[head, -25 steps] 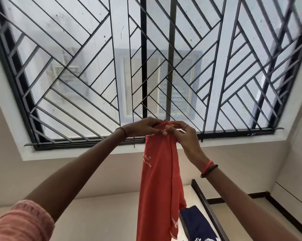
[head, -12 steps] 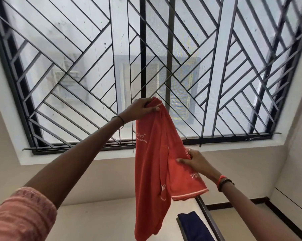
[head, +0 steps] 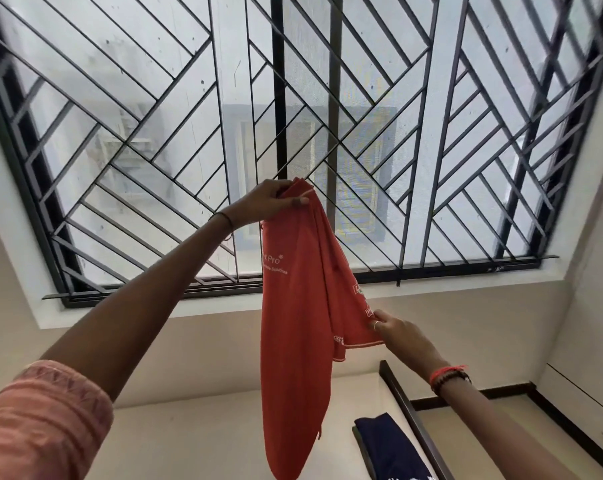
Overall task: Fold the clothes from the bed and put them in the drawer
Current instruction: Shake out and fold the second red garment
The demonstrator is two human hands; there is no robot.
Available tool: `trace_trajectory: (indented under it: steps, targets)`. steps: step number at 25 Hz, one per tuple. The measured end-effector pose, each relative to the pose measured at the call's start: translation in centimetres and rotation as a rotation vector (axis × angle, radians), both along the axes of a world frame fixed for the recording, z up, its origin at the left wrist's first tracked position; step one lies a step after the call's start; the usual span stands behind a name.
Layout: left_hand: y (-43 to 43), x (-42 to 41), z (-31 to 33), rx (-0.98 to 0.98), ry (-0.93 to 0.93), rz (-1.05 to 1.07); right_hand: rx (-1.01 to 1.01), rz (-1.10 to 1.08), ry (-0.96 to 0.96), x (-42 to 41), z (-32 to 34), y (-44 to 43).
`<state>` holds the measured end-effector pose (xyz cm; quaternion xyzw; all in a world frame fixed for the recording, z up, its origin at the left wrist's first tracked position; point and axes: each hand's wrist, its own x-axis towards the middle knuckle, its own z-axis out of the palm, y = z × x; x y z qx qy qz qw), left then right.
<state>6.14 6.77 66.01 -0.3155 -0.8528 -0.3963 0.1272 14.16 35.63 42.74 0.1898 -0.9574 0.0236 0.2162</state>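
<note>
An orange-red T-shirt (head: 300, 327) with white lettering hangs lengthwise in the air in front of the window. My left hand (head: 269, 202) pinches its top end, raised high. Lower down and to the right, my right hand (head: 402, 336) grips a sleeve hem and holds it out sideways. The shirt's lower end dangles near the bottom of the view. A folded dark blue garment (head: 386, 441) lies at the bottom right on the pale bed surface (head: 196, 441).
A large window with a black diagonal metal grille (head: 328, 116) fills the upper view. A dark bed frame edge (head: 407, 410) runs along the right of the bed. White cabinet fronts (head: 584, 403) stand at the far right.
My hands were together at the shirt's top. My right hand slid down and out to the sleeve hem, then lowered it slightly. My left hand kept its hold on the top.
</note>
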Motion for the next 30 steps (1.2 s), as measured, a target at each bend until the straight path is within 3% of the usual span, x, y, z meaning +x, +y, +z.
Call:
trace_trajectory:
  steps: [4, 8, 10, 12, 15, 18, 21, 24, 30]
  targets:
    - [0.4, 0.5, -0.1, -0.018, -0.037, -0.078, 0.044, -0.289, 0.165, -1.0, -1.3, -0.9]
    - [-0.2, 1.0, 0.8, 0.007, -0.040, -0.070, 0.032, -0.126, 0.305, 0.1, -1.9, -1.5]
    - [-0.4, 1.2, 1.2, 0.025, -0.050, -0.083, 0.069, -0.011, 0.266, 0.6, -2.1, -1.8]
    - [-0.4, 1.2, 1.3, 0.040, -0.060, -0.092, -0.006, 0.034, 0.105, 1.4, -2.2, -2.7]
    - [-0.3, 1.0, 1.4, 0.059, -0.074, -0.093, -0.299, 0.045, -0.245, 2.0, -2.1, -4.0]
    - [-0.2, 0.9, 1.7, 0.056, -0.086, -0.096, -0.562, 0.147, -0.413, 1.9, -2.1, -4.4]
    - [-0.2, 1.0, 2.0, 0.047, -0.059, -0.073, -0.449, 0.132, -0.445, 2.1, -2.1, -5.3]
    - [-0.4, 0.8, 2.1, 0.058, -0.047, -0.048, -0.291, 0.056, -0.335, 1.5, -3.0, -6.1]
    - [-4.2, -0.2, 1.3, -0.003, -0.010, 0.035, -0.530, 0.234, -0.247, 0.4, 0.0, -3.4]
